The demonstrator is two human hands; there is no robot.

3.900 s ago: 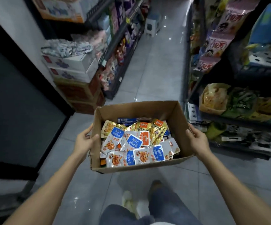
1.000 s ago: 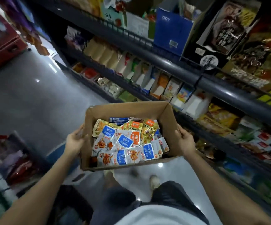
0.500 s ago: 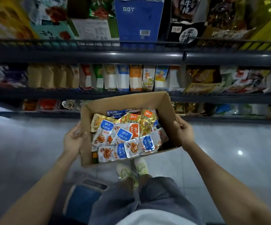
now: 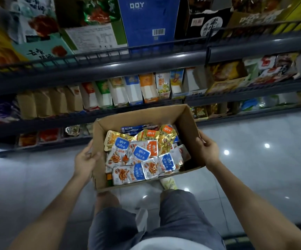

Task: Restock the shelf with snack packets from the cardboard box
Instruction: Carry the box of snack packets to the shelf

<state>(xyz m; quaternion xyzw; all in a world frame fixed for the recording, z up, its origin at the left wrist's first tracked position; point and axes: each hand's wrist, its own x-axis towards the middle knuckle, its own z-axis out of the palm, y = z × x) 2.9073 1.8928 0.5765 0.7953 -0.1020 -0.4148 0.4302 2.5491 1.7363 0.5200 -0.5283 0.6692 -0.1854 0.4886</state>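
I carry an open cardboard box at waist height in front of a dark shelf unit. Several snack packets, silver with blue or orange labels and some gold ones, fill the box. My left hand grips the box's left wall, thumb over the rim. My right hand grips the right wall the same way. The shelf's middle tier holds a row of upright snack cartons just beyond the box.
The top tier carries large boxes, among them a blue carton. Lower tiers hold small red and gold packets. Glossy grey floor tiles spread to both sides. My legs in grey shorts are below the box.
I have turned from the aisle toward the shelf and come closer to it. The box has stayed in both hands with the same grip.
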